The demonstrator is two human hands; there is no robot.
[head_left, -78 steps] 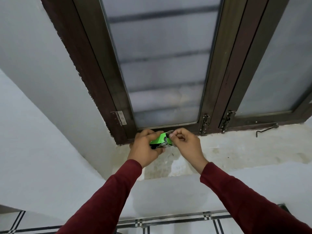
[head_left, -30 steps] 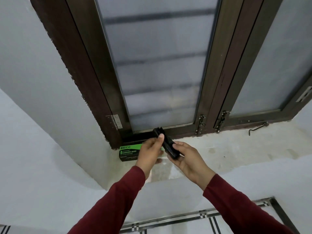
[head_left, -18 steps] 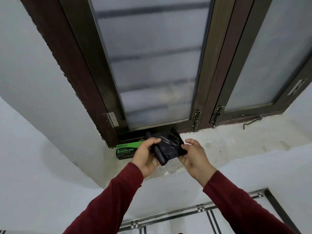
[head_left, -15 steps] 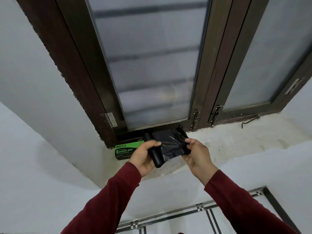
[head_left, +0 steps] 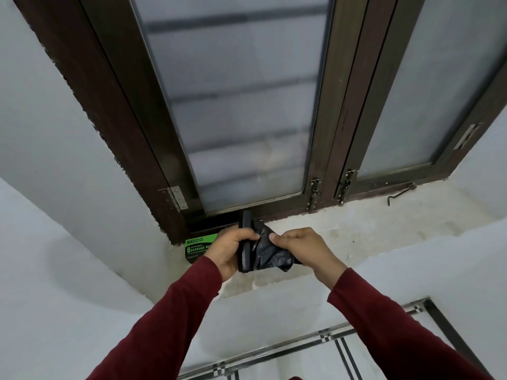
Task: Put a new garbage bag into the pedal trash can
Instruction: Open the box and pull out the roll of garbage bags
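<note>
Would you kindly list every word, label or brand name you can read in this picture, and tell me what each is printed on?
"BEECO": brand name, top band of the green box on the window sill.
"GARBAGE BA": large lettering on the same box; the rest is hidden behind the left hand.
Small lines above and below that lettering, and the logo at the box's bottom: too small and blurred to read.
Black garbage bag roll, window frame: no text visible.

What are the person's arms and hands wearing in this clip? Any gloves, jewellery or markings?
Both arms are in long dark red sleeves that end at the wrists. The left hand and the right hand are bare: no gloves, and no rings, watch or markings are visible.
</note>
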